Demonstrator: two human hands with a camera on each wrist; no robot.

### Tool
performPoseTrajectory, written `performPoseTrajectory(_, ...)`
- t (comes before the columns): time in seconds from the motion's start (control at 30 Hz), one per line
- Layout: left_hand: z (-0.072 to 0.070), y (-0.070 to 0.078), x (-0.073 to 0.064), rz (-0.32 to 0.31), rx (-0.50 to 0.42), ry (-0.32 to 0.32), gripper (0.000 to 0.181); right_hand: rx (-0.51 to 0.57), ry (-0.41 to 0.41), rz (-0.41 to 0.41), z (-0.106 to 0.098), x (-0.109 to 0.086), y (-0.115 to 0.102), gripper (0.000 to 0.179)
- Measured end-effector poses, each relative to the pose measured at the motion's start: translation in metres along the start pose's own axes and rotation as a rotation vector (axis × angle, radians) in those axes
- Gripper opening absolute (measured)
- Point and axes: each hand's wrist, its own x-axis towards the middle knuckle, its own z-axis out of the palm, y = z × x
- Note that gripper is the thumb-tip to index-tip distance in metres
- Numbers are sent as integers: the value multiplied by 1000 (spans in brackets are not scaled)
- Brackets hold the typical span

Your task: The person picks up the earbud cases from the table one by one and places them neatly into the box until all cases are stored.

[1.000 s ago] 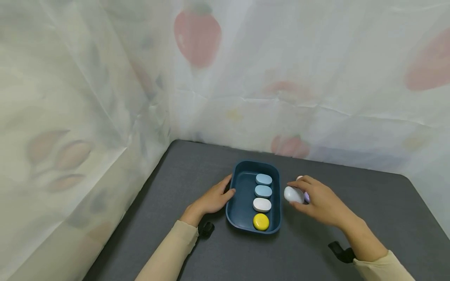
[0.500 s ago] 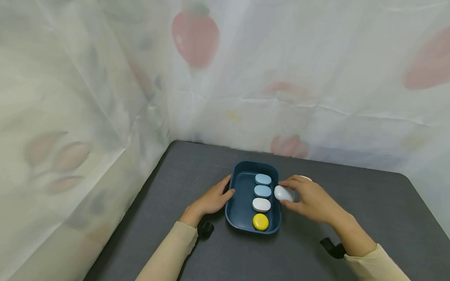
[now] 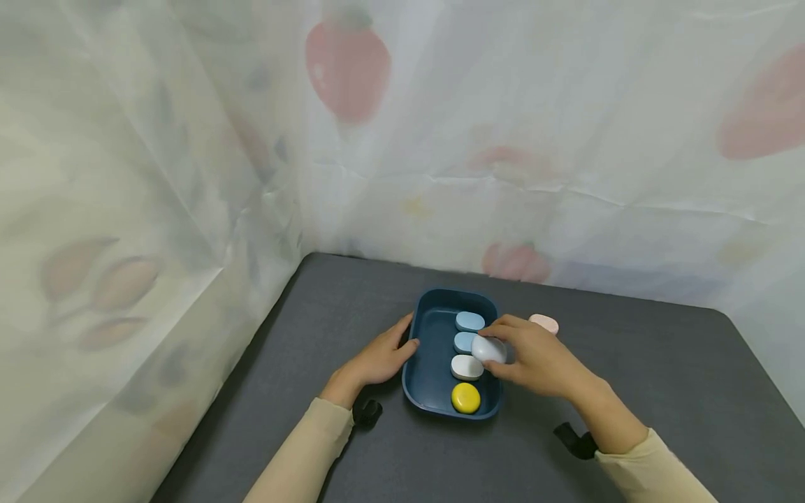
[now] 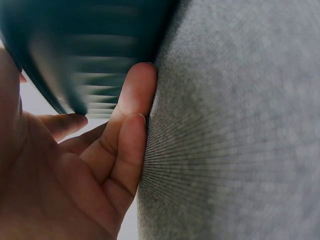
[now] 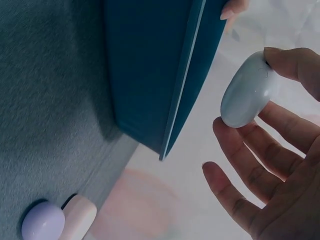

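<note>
My right hand (image 3: pixel 541 358) pinches a glossy white pebble-shaped case (image 5: pixel 247 90), like an earbud case, between thumb and fingertips. It is held over the right side of the dark blue tray (image 3: pixel 434 402), partly covering a light blue oval case (image 3: pixel 464 342). At the tray's left wall, my left hand (image 3: pixel 379 355) grips the edge, thumb over the rim and fingers outside (image 4: pixel 137 92) near the table. Inside the tray, along its right side, lie another light blue case (image 3: pixel 469 321), a white oval case (image 3: pixel 467 367) and a round yellow case (image 3: pixel 466 397).
On the grey table (image 3: pixel 377 461), right of the tray, lies a pink case (image 3: pixel 544 323). A purple case (image 5: pixel 43 221) sits beside it in the right wrist view. A pale curtain with fruit prints (image 3: pixel 553 140) hangs behind and at the left.
My right hand has moved left with the white pebble-shaped case, from beside the tray to over it. The pink case has come into fuller sight. My left hand stays at the tray.
</note>
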Motion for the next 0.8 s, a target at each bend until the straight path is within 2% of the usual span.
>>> performPoseTrajectory(0.3,0,3,1,4,1,1,66,-15,-14,-60,8,10,-9,45)
performPoseTrajectory(0.53,0,2,1,-10,-4,2,66,-5,-71,-59,17,19,-15,45)
performPoseTrajectory(0.8,0,0,2,-15,-10,-4,66,-22,-89,-59,29,27,-21,41)
